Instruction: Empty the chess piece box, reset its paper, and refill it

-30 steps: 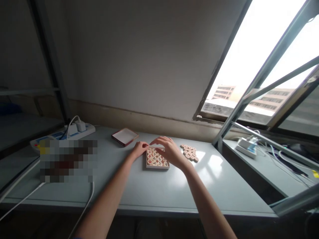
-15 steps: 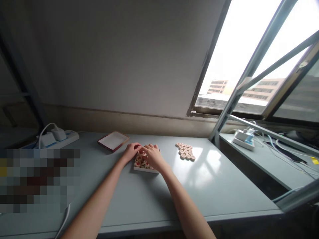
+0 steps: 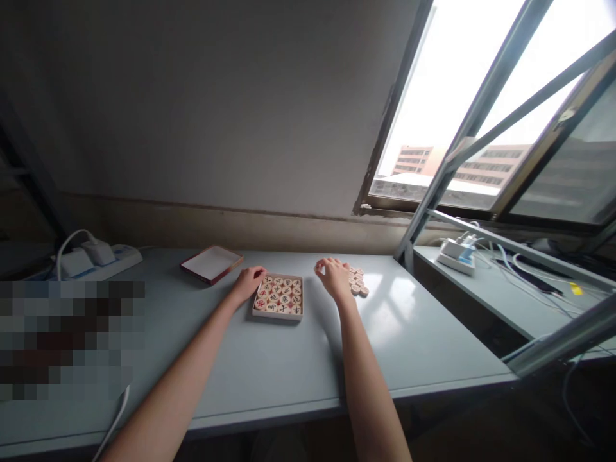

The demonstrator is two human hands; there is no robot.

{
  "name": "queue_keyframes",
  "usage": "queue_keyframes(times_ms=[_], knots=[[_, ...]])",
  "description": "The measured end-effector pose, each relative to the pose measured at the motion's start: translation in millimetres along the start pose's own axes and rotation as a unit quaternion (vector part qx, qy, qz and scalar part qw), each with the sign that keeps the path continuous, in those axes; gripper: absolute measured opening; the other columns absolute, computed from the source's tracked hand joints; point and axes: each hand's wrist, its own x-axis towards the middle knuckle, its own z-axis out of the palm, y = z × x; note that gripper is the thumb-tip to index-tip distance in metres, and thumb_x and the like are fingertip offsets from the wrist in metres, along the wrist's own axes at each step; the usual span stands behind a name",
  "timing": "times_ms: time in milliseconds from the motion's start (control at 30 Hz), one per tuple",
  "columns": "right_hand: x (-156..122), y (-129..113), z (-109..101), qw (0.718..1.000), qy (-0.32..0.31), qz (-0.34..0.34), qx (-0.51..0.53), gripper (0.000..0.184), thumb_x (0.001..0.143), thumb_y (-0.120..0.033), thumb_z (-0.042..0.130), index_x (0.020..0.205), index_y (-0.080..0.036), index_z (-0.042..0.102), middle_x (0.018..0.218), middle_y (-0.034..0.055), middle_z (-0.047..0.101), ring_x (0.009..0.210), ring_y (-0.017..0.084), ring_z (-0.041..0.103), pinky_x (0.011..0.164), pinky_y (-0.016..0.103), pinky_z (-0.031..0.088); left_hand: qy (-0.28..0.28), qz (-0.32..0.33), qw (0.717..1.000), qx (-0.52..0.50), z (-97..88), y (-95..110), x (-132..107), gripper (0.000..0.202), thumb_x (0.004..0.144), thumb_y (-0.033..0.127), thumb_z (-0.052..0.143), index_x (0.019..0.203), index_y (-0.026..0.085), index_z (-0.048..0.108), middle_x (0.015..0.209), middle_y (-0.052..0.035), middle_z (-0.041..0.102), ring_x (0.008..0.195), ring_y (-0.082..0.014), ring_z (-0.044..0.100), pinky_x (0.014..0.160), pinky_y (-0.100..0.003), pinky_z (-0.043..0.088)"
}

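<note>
Head view: my left hand [image 3: 249, 283] rests open against the tray [image 3: 279, 299], left edge. My right hand [image 3: 334, 277], grip loosely curled, empty as far as I can tell, touches loose discs [image 3: 359, 282] right of the tray. They look small, hard, light, smooth; pinch each by its rim.

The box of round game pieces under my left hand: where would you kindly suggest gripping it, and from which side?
Grip the box by its two opposite side walls, coming from above. It lies flat, open and full, so keeping it level should stop pieces spilling. The left hand already touches its left edge.
</note>
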Motion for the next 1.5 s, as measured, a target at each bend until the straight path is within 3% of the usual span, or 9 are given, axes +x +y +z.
queue_keyframes(times_ms=[333, 467, 600, 733, 900, 1033, 1267, 1400, 1500], knots=[[-7, 23, 3, 0.990, 0.004, 0.065, -0.126, 0.020, 0.079, -0.011, 0.043, 0.087, -0.016, 0.061, 0.094, 0.0125, 0.055, 0.094, 0.026, 0.042, 0.074, 0.038, 0.025, -0.002, -0.007, 1.000, -0.009, -0.1, 2, -2, 0.029, 0.076, 0.032, 0.041, 0.078, 0.013, 0.063, 0.078, -0.0071, 0.066, 0.073, -0.0172, 0.058, 0.066, -0.025, 0.041], [-5, -13, -3, 0.998, -0.017, -0.054, 0.023, 0.025, 0.080, -0.011, 0.046, 0.100, -0.019, 0.057, 0.101, 0.0093, 0.055, 0.097, 0.023, 0.044, 0.078, 0.035, 0.030, -0.006, -0.013, 1.000, -0.025, -1.5, 2, -1, 0.028, 0.073, 0.032, 0.044, 0.077, 0.013, 0.064, 0.078, -0.0068, 0.066, 0.073, -0.0173, 0.058, 0.066, -0.025, 0.042], [-14, -65, -1, 0.926, -0.157, -0.250, 0.236, 0.026, 0.077, -0.020, 0.057, 0.102, -0.024, 0.057, 0.098, 0.0025, 0.058, 0.090, 0.016, 0.051, 0.076, 0.027, 0.037, -0.068, -0.003, 0.995, -0.080, -3.4, 4, -2, 0.027, 0.071, 0.034, 0.046, 0.073, 0.014, 0.064, 0.076, -0.0050, 0.066, 0.073, -0.0168, 0.058, 0.065, -0.024, 0.042], [-22, -88, 3, 0.892, -0.207, -0.264, 0.302, 0.018, 0.077, -0.015, 0.054, 0.092, -0.023, 0.062, 0.100, 0.0015, 0.059, 0.085, 0.013, 0.054, 0.074, 0.024, 0.040, -0.096, 0.000, 0.991, -0.095, -2.8, 4, -1, 0.026, 0.069, 0.034, 0.048, 0.071, 0.013, 0.064, 0.072, -0.0046, 0.065, 0.070, -0.0167, 0.058, 0.062, -0.023, 0.042], [-19, -77, -2, 0.867, -0.253, -0.263, 0.341, 0.030, 0.075, -0.007, 0.053, 0.097, -0.025, 0.062, 0.099, -0.0009, 0.059, 0.083, 0.011, 0.056, 0.072, 0.020, 0.042, -0.086, -0.005, 0.992, -0.092, -2.5, 4, 1, 0.027, 0.069, 0.036, 0.049, 0.071, 0.014, 0.064, 0.073, -0.0051, 0.066, 0.071, -0.0177, 0.058, 0.066, -0.024, 0.042], [-18, -75, 3, 0.888, -0.238, -0.235, 0.316, 0.034, 0.067, -0.008, 0.062, 0.096, -0.026, 0.062, 0.092, -0.0021, 0.060, 0.074, 0.011, 0.056, 0.066, 0.020, 0.042, -0.081, -0.003, 0.992, -0.095, -3.2, 5, 0, 0.028, 0.068, 0.037, 0.050, 0.071, 0.014, 0.065, 0.073, -0.0051, 0.066, 0.072, -0.0185, 0.058, 0.067, -0.025, 0.043], [-13, -64, -4, 0.936, -0.093, -0.209, 0.269, 0.019, 0.071, -0.028, 0.064, 0.089, -0.022, 0.058, 0.087, 0.0010, 0.054, 0.084, 0.014, 0.049, 0.073, 0.025, 0.038, -0.089, 0.002, 0.990, -0.108, -3.4, 4, -1, 0.029, 0.067, 0.039, 0.051, 0.073, 0.014, 0.065, 0.076, -0.0057, 0.067, 0.075, -0.0197, 0.059, 0.071, -0.027, 0.044], [-11, -30, -22, 0.987, -0.022, -0.096, 0.124, 0.013, 0.076, -0.030, 0.057, 0.086, -0.021, 0.055, 0.091, 0.0034, 0.051, 0.091, 0.018, 0.043, 0.076, 0.029, 0.034, -0.080, -0.003, 0.993, -0.086, -5.3, 6, -2, 0.029, 0.068, 0.040, 0.050, 0.072, 0.015, 0.064, 0.076, -0.0060, 0.067, 0.074, -0.0198, 0.059, 0.069, -0.027, 0.044], [-14, -9, -26, 0.999, -0.037, -0.025, 0.022, 0.010, 0.079, -0.027, 0.051, 0.085, -0.020, 0.055, 0.093, 0.0058, 0.050, 0.092, 0.020, 0.041, 0.076, 0.031, 0.032, -0.068, -0.002, 0.995, -0.077, -6.7, 7, -3, 0.027, 0.067, 0.039, 0.051, 0.072, 0.015, 0.064, 0.075, -0.0059, 0.067, 0.073, -0.0197, 0.059, 0.067, -0.027, 0.044]])
